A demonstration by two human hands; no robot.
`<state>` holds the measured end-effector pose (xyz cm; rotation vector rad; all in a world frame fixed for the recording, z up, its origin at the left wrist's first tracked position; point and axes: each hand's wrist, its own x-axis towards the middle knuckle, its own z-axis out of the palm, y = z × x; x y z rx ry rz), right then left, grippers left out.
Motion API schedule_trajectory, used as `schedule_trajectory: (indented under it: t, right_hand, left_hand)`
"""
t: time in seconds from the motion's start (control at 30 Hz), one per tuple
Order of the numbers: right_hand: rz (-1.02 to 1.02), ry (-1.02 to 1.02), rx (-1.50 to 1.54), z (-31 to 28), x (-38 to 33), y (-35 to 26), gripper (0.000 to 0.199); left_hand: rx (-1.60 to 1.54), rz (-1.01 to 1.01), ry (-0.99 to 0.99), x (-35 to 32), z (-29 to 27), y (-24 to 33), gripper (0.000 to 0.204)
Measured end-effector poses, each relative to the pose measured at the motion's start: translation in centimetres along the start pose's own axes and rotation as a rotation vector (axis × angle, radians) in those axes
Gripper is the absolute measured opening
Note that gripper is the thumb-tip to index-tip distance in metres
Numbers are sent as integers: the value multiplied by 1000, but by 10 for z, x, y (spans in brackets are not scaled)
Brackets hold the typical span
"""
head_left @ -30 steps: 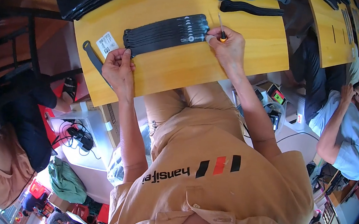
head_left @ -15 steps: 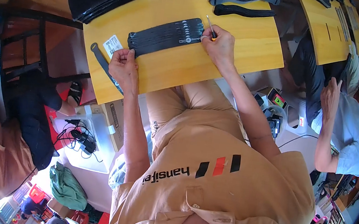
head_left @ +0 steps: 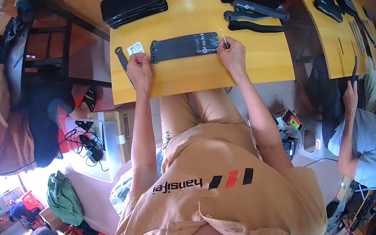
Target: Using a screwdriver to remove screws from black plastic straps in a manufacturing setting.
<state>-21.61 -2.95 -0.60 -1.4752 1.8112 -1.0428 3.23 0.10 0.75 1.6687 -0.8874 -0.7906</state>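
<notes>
A row of black straps [head_left: 183,48], laid side by side as one flat panel with pale printing at its right end, lies on the yellow tabletop. My right hand [head_left: 232,59] rests at that right end, closed round a slim screwdriver-like tool [head_left: 224,37] whose thin metal tip points away from me. Off the panel's left end, my left hand [head_left: 139,73] has its fingers pinched together, touching the lower edge of a white printed label [head_left: 136,48]; what they hold, if anything, is hidden. A single black strap with a loop end [head_left: 122,58] lies left of that hand.
Stacked black panels [head_left: 134,4] sit at the table's far left; several black straps [head_left: 254,18] lie far right. Another yellow table [head_left: 325,45] with a person [head_left: 362,142] is to the right. A black metal frame [head_left: 65,47] stands at left, above a white bin with cables [head_left: 92,149].
My left hand has come away from the panel's left end to the white label. My right hand stays at the right end with the tool. The whole view has shifted.
</notes>
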Motion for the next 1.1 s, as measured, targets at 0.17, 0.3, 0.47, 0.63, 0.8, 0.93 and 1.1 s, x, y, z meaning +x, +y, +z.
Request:
schedule_trajectory:
  t: [0.17, 0.3, 0.47, 0.63, 0.8, 0.93, 1.1]
  right_hand:
    - [187, -77, 307, -6, 5, 1, 7]
    - [220, -93, 410, -5, 7, 7, 9]
    - [236, -102, 484, -6, 3, 7, 9]
    - [259, -116, 488, -7, 3, 3, 9]
    - [271, -144, 604, -6, 6, 9, 8]
    - [286, -156, 699, -10, 3, 6, 11]
    - [250, -148, 683, -10, 2, 5, 11]
  left_hand:
    - [466, 460, 0, -17, 5, 9, 27]
    - [876, 771, -245, -44, 39, -2, 64]
    - [1012, 784, -374, -58, 57, -1, 71]
    - [1023, 773, -418, -58, 58, 6, 77]
    - [1085, 755, -424, -57, 60, 2, 76]
    - [1148, 759, -406, -60, 62, 1, 73]
    - [1037, 722, -427, -60, 59, 4, 80]
